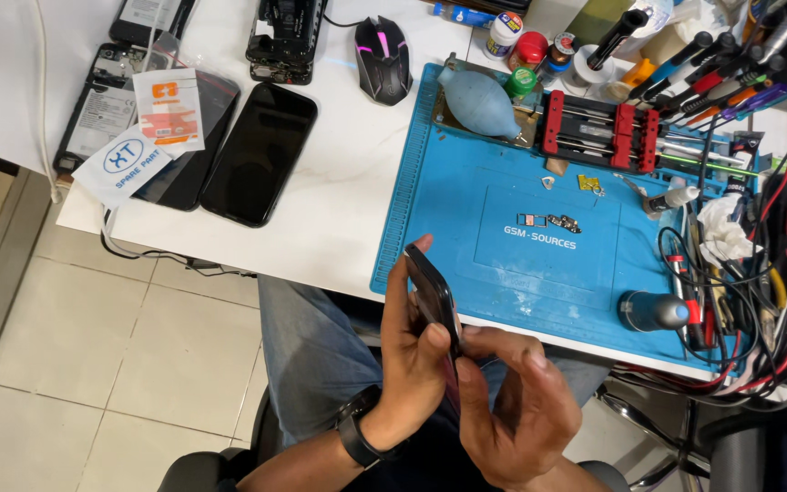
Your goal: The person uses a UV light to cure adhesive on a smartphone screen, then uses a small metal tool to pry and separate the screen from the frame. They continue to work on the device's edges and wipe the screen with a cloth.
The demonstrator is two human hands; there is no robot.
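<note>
The dark phone (434,296) is held up on its thin edge, out in front of the near edge of the table (339,210), above the person's lap. The left hand (409,351) has its grip closed around the phone's side. The right hand (514,401) pinches the phone's lower end.

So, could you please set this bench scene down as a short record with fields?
Left hand: left hand grips a dark phone edge-on, above the lap
Right hand: right hand pinches the phone's lower edge
Work surface: blue mat on a white table
On the mat: blue air blower, red-and-black clamp, small metal parts
Left of the mat: black phone lying flat, mouse
</note>
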